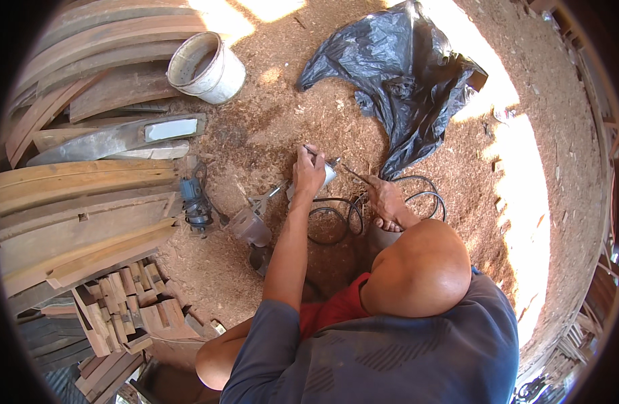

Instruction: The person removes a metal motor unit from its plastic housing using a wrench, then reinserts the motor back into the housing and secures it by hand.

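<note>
My left hand (309, 172) is closed around a small grey-white power tool (328, 174) held just above the sawdust floor, and a thin rod sticks up past its fingers. My right hand (385, 200) grips a thin dark screwdriver-like tool (355, 175) whose tip points at the power tool. A coiled black cable (336, 221) lies on the floor between and below my hands. My head and shoulders fill the lower middle of the view and hide what is in my lap.
A grey power tool (249, 226) and a blue one (195, 200) lie to the left. Curved wooden planks (81, 202) and several small wood blocks (128, 310) are stacked at left. A white bucket (206, 67) and a black plastic bag (397, 74) sit farther ahead.
</note>
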Tool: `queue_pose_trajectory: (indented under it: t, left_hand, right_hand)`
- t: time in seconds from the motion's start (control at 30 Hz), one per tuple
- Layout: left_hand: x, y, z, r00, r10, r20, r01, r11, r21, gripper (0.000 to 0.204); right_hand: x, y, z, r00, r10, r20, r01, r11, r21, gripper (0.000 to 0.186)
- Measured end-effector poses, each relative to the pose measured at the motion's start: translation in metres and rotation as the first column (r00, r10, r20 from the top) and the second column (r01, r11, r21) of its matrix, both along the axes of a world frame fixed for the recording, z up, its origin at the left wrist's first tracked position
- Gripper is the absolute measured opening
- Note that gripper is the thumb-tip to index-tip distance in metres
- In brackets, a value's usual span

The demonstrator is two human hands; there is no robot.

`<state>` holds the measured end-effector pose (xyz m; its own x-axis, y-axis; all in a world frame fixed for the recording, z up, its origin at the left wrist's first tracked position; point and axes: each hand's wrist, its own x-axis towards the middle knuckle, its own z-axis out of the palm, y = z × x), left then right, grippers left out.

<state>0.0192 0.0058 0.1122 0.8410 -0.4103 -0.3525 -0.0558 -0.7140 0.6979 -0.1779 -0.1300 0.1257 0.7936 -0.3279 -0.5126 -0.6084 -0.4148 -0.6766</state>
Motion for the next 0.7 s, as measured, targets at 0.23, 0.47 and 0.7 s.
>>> queue_pose_trajectory:
  t: [0.23,0.47,0.7]
  left_hand:
    - [-0.001,-0.016,-0.008,0.999,-0.036,-0.003,0.036,0.999,-0.033,0.03]
    - [-0.005,-0.022,0.003,1.0,-0.021,-0.017,0.02,0.999,-0.037,0.026]
    - [-0.005,-0.015,-0.004,0.998,-0.058,-0.028,0.054,0.991,-0.122,0.026]
  right_hand:
    - [0.001,0.001,-0.017,0.992,-0.008,0.122,0.017,0.997,-0.073,0.04]
    - [0.004,0.011,-0.029,0.989,0.008,0.146,0.0,0.998,-0.059,0.046]
    - [0.023,0.012,-0.011,0.981,0.051,0.187,-0.042,0.998,-0.052,0.05]
